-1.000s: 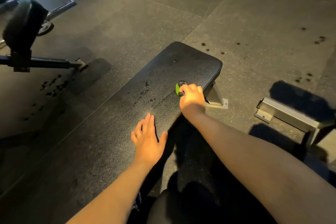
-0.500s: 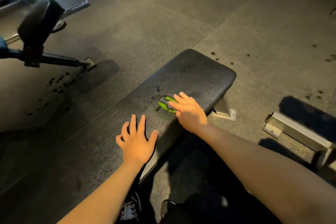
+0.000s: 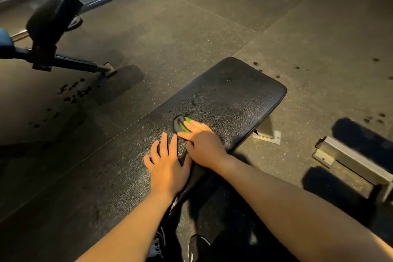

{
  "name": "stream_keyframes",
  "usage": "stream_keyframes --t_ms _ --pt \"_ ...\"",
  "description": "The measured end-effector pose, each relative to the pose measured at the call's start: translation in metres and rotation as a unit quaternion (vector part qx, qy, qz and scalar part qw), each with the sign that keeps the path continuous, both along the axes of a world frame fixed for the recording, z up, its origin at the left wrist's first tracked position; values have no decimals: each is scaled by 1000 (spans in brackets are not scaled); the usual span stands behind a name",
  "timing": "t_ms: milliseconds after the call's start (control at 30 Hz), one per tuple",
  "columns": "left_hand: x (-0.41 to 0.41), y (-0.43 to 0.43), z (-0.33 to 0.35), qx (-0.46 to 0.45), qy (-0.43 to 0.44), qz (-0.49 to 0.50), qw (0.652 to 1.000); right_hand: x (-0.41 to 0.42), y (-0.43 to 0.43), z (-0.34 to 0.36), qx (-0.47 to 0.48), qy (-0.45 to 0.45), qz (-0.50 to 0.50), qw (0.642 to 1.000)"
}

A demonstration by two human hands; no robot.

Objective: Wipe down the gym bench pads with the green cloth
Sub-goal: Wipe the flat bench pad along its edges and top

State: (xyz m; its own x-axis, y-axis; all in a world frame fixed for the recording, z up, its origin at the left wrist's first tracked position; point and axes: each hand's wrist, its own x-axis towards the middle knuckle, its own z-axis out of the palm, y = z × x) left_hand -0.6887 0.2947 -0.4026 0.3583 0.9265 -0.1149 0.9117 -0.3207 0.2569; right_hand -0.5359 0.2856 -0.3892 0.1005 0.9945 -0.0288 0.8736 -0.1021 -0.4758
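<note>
Right grip (image 3: 204, 147) is pressing the cloth (image 3: 180, 125) flat onto the worktop (image 3: 234, 95), fingers stretched out over it rather than curled round it, so the grip is lying open on top. The cloth is sitting about midway across the black textured worktop, on the left of the right grip's fingertips; only a small bunched part is showing, green with darker grey folds. Left grip (image 3: 168, 168) is resting palm down on the worktop just near of the cloth, fingers straight and slightly spread, holding nothing, its thumb lying close beside the right grip's wrist. A few wet drops (image 3: 193, 103) are sitting on the worktop just far of the cloth. The worktop is running from the near left to a rounded end at the far right, and a metal foot (image 3: 266, 132) is standing under that end on the floor (image 3: 191, 27). Dark wet spots (image 3: 74, 91) are dotting the floor left of the worktop, and more spots are showing on the floor at the far right. At the far left, a black padded roller (image 3: 53, 13) is sitting on a dark frame, with a chrome bar (image 3: 95, 2) sticking out behind it. At the right, a grey metal rail (image 3: 350, 159) is lying on the floor, well apart from the worktop. Dark shoes (image 3: 197, 247) are showing at the near edge between the two forearms.
</note>
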Motion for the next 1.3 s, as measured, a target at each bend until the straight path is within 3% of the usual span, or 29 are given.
stream_keyframes --t_ms 100,167,233,367,433,500,667,767,833,1000,1067,1133,1300 --pt "-1 0 0 6 -9 -1 1000 10 2 -2 -10 -13 34 999" --pt "-1 -1 1 17 -7 -3 1000 24 3 0 43 -17 16 999" --pt "0 0 2 20 -5 -5 1000 43 7 1 66 -16 -49 997" --pt "-1 0 1 33 -4 -5 999 56 19 5 12 -17 -201 979" --pt "-1 1 -1 31 -4 -2 1000 41 27 9 17 -27 -223 974" --pt "-1 2 -2 28 -1 -2 1000 19 32 14 21 -16 -193 981" --pt "-3 2 -2 39 -29 4 999 -21 34 11 2 50 26 998" --pt "-4 3 0 38 -20 -8 999 -1 42 9 -12 24 83 996" --pt "-5 3 0 17 -16 -10 1000 20 49 13 -15 12 65 998" --pt "-6 3 5 3 -19 -16 1000 48 55 8 9 -10 -159 987" --pt "-5 3 4 7 -17 -14 1000 40 56 8 2 -4 -196 981" --pt "-4 2 2 10 -14 -10 1000 25 57 10 19 5 -170 985" --pt "-3 6 7 -1 -41 11 999 -6 55 3 5 45 6 999"
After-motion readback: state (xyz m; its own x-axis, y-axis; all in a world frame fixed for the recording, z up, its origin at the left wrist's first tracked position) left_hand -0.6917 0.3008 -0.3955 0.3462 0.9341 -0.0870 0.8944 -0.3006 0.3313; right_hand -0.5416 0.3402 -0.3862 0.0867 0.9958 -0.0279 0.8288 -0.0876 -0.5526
